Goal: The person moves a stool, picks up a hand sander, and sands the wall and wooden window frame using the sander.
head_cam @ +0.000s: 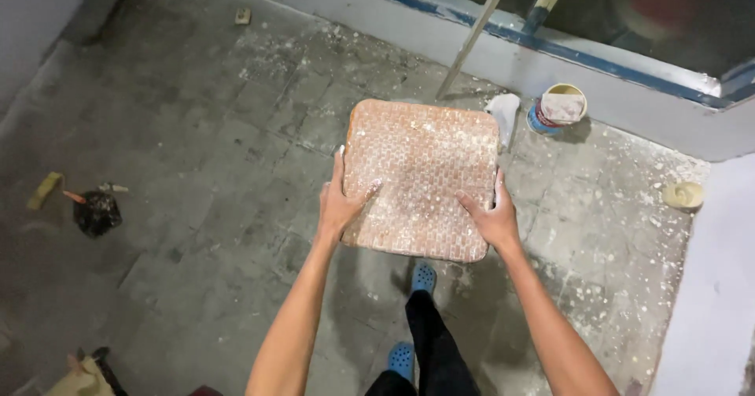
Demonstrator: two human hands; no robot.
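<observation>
Bare forearms reach out; left hand [340, 207] and right hand [491, 219] each clamp a side edge of a square woven wicker seat pad [422, 177], rounded corners, white-speckled, held above the dusty concrete floor [197, 128]. Open paint can [557, 109] sits near the wall.

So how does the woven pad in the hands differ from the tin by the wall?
The woven pad is flat, squarish, reddish-brown and held off the floor by the left hand and right hand. The tin is small, round, blue-sided and stands on the floor untouched. Both carry white spatter.
</observation>
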